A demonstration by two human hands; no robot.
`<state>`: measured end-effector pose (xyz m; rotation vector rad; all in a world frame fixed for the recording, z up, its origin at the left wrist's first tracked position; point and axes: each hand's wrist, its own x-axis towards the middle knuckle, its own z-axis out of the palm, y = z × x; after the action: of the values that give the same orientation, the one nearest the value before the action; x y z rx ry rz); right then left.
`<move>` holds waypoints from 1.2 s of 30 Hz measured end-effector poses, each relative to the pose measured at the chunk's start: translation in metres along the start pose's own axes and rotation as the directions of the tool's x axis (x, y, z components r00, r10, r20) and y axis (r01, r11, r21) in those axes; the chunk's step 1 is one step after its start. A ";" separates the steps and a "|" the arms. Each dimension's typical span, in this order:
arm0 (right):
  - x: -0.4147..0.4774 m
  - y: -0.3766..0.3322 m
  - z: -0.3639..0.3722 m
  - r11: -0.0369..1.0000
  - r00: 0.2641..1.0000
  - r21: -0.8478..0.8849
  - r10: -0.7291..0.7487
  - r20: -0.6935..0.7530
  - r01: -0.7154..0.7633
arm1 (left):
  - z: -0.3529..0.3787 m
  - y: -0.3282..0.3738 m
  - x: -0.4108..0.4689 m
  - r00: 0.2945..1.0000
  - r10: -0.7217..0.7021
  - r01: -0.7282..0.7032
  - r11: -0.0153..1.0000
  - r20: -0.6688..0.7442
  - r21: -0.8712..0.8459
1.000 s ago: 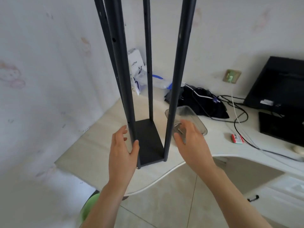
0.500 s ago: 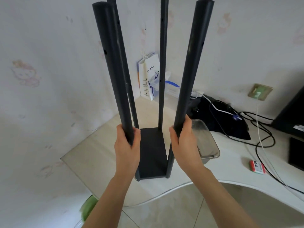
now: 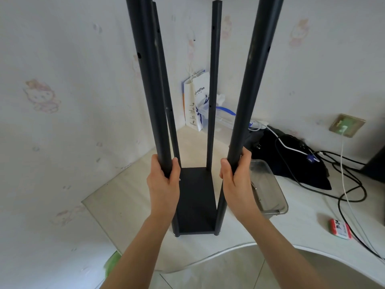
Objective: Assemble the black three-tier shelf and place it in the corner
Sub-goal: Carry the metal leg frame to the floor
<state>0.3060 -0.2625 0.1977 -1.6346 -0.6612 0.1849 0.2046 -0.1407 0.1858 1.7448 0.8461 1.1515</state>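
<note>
Standing upright on the desk (image 3: 129, 197), the black shelf frame (image 3: 195, 197) so far consists of one flat rectangular bottom board with a matte finish and four long round posts rising from its corners. The posts are smooth dark tubes with small holes drilled along their sides; the two near ones run out of the top of the view. The left hand (image 3: 163, 184) has its grip clenched around the near left post (image 3: 150, 84), low down, fingers wrapped behind and thumb in front. The right hand (image 3: 236, 180) grasps the near right post (image 3: 249, 97) at about the same height. The frame sits near the front curved edge of the pale, slightly glossy desk, well out from the corner where two walls meet.

A white paper bag (image 3: 196, 99) with blue print stands in that corner. Just right of the frame lies a clear plastic tray (image 3: 268, 195) with rounded corners, close beside the right hand. Farther right are a heap of black fabric (image 3: 291, 161), black and white cables (image 3: 341, 184) and a small red-and-white box (image 3: 340, 228). The walls carry pale wallpaper with faded cartoon figures, and a wall socket (image 3: 346, 125) sits at right. Beige floor tiles show below the desk edge.
</note>
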 end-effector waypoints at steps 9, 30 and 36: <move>0.027 -0.025 0.017 0.995 0.996 0.038 -0.086 -0.016 0.087 | -0.009 0.009 0.036 0.998 0.060 -0.060 0.998 -0.008 -0.025; -0.074 -0.091 0.078 0.985 0.914 0.044 -0.138 -0.381 0.167 | -0.119 0.033 0.037 0.960 0.186 -0.129 0.957 0.209 -0.259; -0.131 -0.116 0.085 0.989 0.848 0.014 -0.120 -0.516 0.148 | -0.153 0.044 0.018 0.912 0.264 -0.153 0.930 0.315 -0.334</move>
<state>0.1213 -0.2532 0.2593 -1.4900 -0.3481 -0.3310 0.0711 -0.0987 0.2637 1.7392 0.2479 0.9956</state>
